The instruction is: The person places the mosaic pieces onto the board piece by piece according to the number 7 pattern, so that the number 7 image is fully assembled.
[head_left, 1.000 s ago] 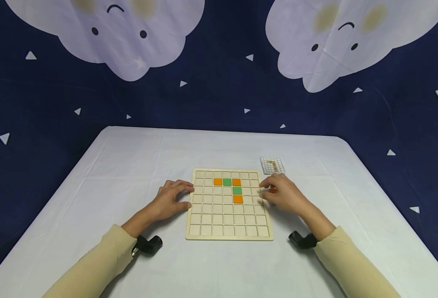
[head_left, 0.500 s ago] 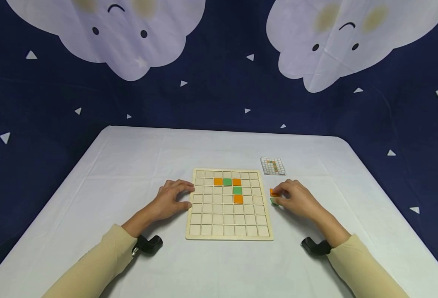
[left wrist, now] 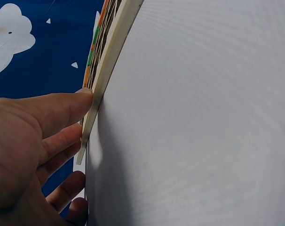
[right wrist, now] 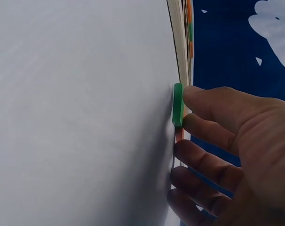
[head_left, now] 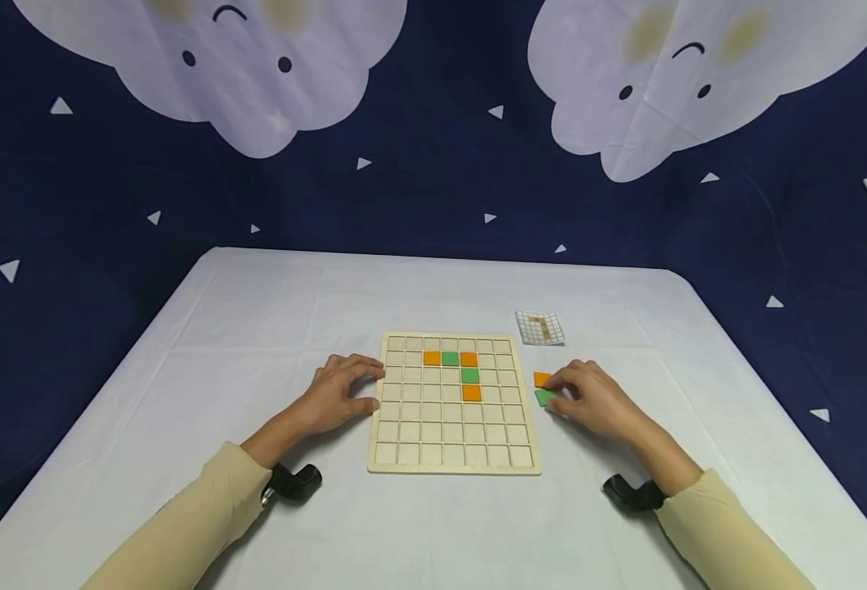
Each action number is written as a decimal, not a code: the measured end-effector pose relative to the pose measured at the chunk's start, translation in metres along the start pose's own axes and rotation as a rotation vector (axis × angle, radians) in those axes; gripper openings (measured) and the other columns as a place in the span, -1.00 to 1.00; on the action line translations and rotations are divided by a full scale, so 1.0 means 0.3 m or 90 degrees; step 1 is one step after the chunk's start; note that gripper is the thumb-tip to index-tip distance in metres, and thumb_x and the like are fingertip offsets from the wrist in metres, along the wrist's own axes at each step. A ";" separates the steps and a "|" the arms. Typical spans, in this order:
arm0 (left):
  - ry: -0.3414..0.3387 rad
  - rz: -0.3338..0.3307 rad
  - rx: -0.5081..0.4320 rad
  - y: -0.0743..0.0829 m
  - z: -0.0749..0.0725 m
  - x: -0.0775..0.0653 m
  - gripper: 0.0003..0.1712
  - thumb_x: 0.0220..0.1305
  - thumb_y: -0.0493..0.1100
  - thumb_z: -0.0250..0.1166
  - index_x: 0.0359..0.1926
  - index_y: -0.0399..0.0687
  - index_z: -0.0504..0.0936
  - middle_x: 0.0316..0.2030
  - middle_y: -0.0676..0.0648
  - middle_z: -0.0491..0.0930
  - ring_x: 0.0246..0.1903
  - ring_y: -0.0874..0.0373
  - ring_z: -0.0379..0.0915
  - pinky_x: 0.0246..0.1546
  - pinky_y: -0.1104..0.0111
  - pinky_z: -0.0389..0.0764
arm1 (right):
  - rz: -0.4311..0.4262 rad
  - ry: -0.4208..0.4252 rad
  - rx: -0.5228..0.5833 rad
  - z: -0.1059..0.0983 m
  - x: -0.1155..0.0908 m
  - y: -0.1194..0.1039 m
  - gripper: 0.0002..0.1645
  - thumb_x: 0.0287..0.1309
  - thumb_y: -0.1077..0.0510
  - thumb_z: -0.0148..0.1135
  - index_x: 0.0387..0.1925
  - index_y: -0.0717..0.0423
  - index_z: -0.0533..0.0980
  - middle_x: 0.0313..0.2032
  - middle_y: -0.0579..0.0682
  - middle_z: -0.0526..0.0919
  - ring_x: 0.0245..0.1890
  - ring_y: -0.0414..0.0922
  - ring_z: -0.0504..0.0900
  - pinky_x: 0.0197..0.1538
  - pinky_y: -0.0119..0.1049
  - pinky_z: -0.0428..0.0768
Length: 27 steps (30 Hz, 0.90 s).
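A light wooden grid board (head_left: 444,473) lies on the table, with orange and green square tiles in some of its cells. My left hand (head_left: 341,396) rests at the board's left side, fingertips on its rim and thumb against its edge; the left wrist view shows the thumb (left wrist: 62,110) there. Right of the board lie a loose orange tile (head_left: 541,379) and a loose green tile (head_left: 543,397). Over these two, my right hand (head_left: 592,399) has loosely bent fingers. In the right wrist view its thumb and index finger are at the green tile (right wrist: 178,104), which lies flat.
A small card (head_left: 540,328) printed with a coloured grid lies beyond the loose tiles. White cloth (head_left: 293,311) covers the table. A dark blue backdrop (head_left: 433,197) with clouds hangs behind. Black wrist mounts (head_left: 297,485) are on both arms.
My right hand has moved from the board's right edge, rightward and slightly nearer, to the loose tiles. Both tiles now show more from under it. The left hand has stayed still.
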<state>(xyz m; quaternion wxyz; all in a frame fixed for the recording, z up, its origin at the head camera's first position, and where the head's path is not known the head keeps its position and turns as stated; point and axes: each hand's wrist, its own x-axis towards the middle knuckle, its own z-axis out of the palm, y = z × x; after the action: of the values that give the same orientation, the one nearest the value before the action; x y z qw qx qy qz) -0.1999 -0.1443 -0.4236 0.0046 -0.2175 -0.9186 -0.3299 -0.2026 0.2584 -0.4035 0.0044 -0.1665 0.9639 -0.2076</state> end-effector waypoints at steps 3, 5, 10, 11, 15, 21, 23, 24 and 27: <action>-0.006 -0.006 -0.001 0.001 0.000 0.001 -0.50 0.06 -0.13 0.38 0.07 -0.10 0.57 0.19 -0.05 0.47 0.11 -0.08 0.25 -0.02 0.10 0.16 | 0.000 -0.001 -0.005 0.001 -0.008 0.003 -0.77 0.00 0.10 0.35 -0.24 0.02 0.64 -0.22 -0.03 0.60 -0.18 -0.10 0.41 -0.10 -0.17 0.37; -0.008 -0.007 -0.001 0.001 0.001 0.002 -0.50 0.07 -0.12 0.38 0.07 -0.10 0.57 0.19 -0.05 0.47 0.12 -0.07 0.25 -0.02 0.11 0.15 | 0.004 -0.004 -0.007 0.001 -0.014 0.004 -0.77 0.00 0.10 0.35 -0.24 0.01 0.63 -0.22 -0.04 0.60 -0.17 -0.10 0.41 -0.09 -0.18 0.37; -0.008 -0.007 -0.001 -0.001 0.002 0.003 -0.51 0.07 -0.12 0.38 0.07 -0.10 0.57 0.19 -0.04 0.46 0.12 -0.07 0.24 -0.02 0.10 0.16 | 0.012 -0.008 -0.008 0.003 -0.021 0.004 -0.75 0.00 0.08 0.35 -0.22 0.01 0.62 -0.20 -0.04 0.59 -0.15 -0.10 0.40 -0.06 -0.16 0.36; -0.007 -0.007 -0.001 -0.002 0.002 0.003 -0.51 0.07 -0.13 0.38 0.07 -0.10 0.57 0.19 -0.04 0.46 0.12 -0.07 0.25 -0.01 0.10 0.16 | 0.013 -0.008 -0.009 0.004 -0.021 0.004 -0.75 0.00 0.08 0.35 -0.21 0.01 0.62 -0.20 -0.04 0.59 -0.15 -0.10 0.40 -0.06 -0.15 0.36; -0.004 -0.005 0.000 -0.003 0.002 0.002 -0.50 0.06 -0.14 0.38 0.07 -0.10 0.57 0.19 -0.05 0.47 0.11 -0.08 0.25 -0.02 0.09 0.16 | 0.023 -0.010 -0.010 0.008 -0.018 0.004 -0.71 -0.03 0.09 0.37 -0.20 0.01 0.61 -0.20 -0.04 0.58 -0.16 -0.11 0.39 -0.08 -0.18 0.35; -0.005 -0.004 -0.003 -0.001 0.002 0.002 -0.50 0.07 -0.13 0.38 0.07 -0.11 0.57 0.18 -0.06 0.47 0.10 -0.08 0.25 -0.02 0.09 0.16 | 0.033 -0.011 -0.009 0.010 -0.021 0.007 -0.74 -0.05 0.10 0.38 -0.24 0.01 0.62 -0.20 -0.04 0.57 -0.16 -0.10 0.38 -0.09 -0.18 0.36; -0.002 -0.001 -0.001 -0.002 0.002 0.002 -0.51 0.07 -0.13 0.38 0.07 -0.11 0.57 0.18 -0.06 0.47 0.10 -0.08 0.25 -0.02 0.09 0.16 | 0.030 -0.007 -0.009 0.011 -0.022 0.008 -0.76 -0.05 0.11 0.38 -0.25 0.01 0.62 -0.20 -0.03 0.58 -0.15 -0.10 0.39 -0.07 -0.17 0.37; -0.001 -0.001 -0.002 -0.003 0.003 0.003 -0.51 0.06 -0.13 0.38 0.07 -0.11 0.57 0.18 -0.06 0.47 0.10 -0.08 0.25 -0.01 0.09 0.16 | 0.028 -0.005 -0.010 0.012 -0.022 0.008 -0.76 -0.06 0.11 0.39 -0.26 0.01 0.63 -0.19 -0.03 0.58 -0.15 -0.10 0.39 -0.07 -0.16 0.37; 0.004 0.003 0.004 -0.004 0.002 0.002 -0.51 0.06 -0.14 0.38 0.06 -0.11 0.57 0.18 -0.07 0.47 0.10 -0.10 0.26 -0.03 0.08 0.16 | 0.021 -0.002 -0.011 0.014 -0.019 0.009 -0.74 -0.06 0.10 0.39 -0.25 0.02 0.63 -0.18 -0.03 0.57 -0.14 -0.10 0.39 -0.07 -0.17 0.37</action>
<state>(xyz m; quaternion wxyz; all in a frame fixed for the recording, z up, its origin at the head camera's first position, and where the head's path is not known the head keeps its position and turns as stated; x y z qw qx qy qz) -0.2010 -0.1444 -0.4246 0.0088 -0.2189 -0.9190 -0.3277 -0.1977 0.2607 -0.4088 0.0077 -0.1505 0.9683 -0.1991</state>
